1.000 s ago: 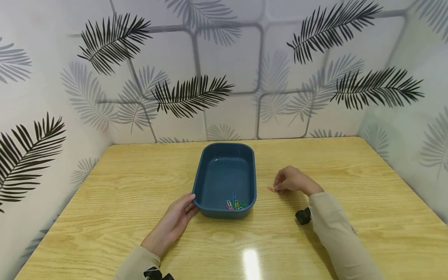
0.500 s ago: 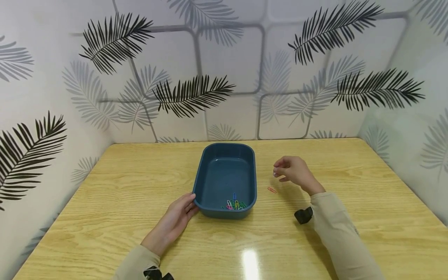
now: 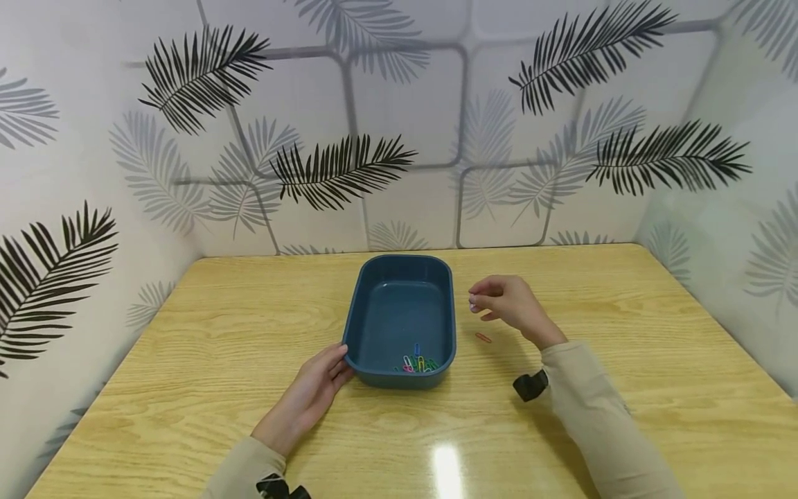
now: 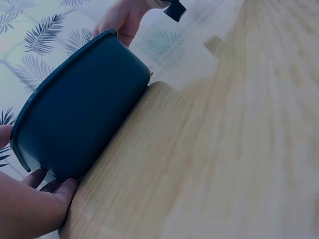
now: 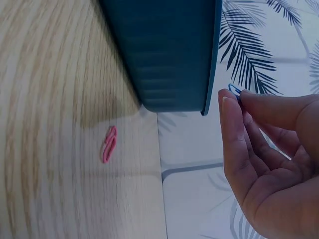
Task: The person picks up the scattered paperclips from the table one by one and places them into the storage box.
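In the head view, a dark blue plastic tray (image 3: pixel 401 315) stands on the table. Several coloured paper clips (image 3: pixel 420 364) lie inside it by the near wall. My left hand (image 3: pixel 312 391) holds its near left corner, thumb at the rim and fingers against the outer side low down, as the left wrist view shows. My right hand (image 3: pixel 514 305) is raised just right of the tray. Between thumb and forefinger it pinches a blue paper clip (image 5: pixel 234 89), mostly covered by the fingertips. A red paper clip (image 5: pixel 109 144) lies on the table below that hand.
The wooden table (image 3: pixel 249 305) reaches back to a wall (image 3: pixel 411 111) with printed leaves. Side walls rise left and right. A bright reflection shows on the table near the front.
My right hand has lifted off the table near the red paper clip, carrying the blue clip, and moved left toward the tray. The left hand and tray keep their place.
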A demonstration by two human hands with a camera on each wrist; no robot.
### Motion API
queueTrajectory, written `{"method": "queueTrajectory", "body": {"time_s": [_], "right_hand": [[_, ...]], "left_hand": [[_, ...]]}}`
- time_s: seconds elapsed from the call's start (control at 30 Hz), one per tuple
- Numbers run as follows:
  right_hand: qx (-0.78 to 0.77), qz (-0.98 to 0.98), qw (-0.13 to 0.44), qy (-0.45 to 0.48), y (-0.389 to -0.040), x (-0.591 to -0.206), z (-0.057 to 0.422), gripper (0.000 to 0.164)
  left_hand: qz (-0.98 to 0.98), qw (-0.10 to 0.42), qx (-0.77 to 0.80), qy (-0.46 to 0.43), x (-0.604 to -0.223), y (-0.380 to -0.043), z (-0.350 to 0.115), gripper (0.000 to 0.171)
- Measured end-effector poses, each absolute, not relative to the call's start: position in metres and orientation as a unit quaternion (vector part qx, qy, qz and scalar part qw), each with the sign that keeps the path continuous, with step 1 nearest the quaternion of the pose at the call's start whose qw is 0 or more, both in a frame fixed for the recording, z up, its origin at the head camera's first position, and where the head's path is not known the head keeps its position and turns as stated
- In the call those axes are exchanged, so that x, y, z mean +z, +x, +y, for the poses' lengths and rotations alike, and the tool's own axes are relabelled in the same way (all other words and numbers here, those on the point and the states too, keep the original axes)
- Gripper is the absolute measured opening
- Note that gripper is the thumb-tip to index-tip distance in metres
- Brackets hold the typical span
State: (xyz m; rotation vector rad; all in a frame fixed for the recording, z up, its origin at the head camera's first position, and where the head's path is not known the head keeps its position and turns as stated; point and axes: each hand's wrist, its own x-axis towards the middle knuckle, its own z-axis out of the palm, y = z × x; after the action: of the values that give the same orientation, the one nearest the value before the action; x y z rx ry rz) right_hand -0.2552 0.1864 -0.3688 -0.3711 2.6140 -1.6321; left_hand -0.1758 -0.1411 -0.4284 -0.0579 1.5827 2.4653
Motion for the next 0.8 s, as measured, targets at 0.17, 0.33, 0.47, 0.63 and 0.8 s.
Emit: {"method": "queueTrajectory", "body": {"time_s": [0.17, 0.33, 0.47, 0.63, 0.8], "right_hand": [[-0.530, 0.839, 0.014, -0.122, -0.252, -0.366, 0.181, 0.020], [-0.543, 0.832, 0.011, -0.118, -0.248, -0.363, 0.174, 0.020], [-0.555, 0.824, 0.017, -0.114, -0.246, -0.362, 0.167, 0.021], [-0.557, 0.821, 0.023, -0.125, -0.241, -0.360, 0.160, 0.019], [-0.546, 0.825, 0.026, -0.142, -0.235, -0.360, 0.151, 0.020]], "left_hand": [[0.537, 0.104, 0.837, -0.017, -0.428, -0.175, -0.142, 0.037], [0.536, 0.107, 0.837, -0.023, -0.427, -0.175, -0.141, 0.040], [0.535, 0.106, 0.838, -0.024, -0.427, -0.175, -0.140, 0.038], [0.537, 0.107, 0.836, -0.023, -0.427, -0.175, -0.140, 0.039], [0.538, 0.105, 0.836, -0.027, -0.428, -0.176, -0.140, 0.042]]}}
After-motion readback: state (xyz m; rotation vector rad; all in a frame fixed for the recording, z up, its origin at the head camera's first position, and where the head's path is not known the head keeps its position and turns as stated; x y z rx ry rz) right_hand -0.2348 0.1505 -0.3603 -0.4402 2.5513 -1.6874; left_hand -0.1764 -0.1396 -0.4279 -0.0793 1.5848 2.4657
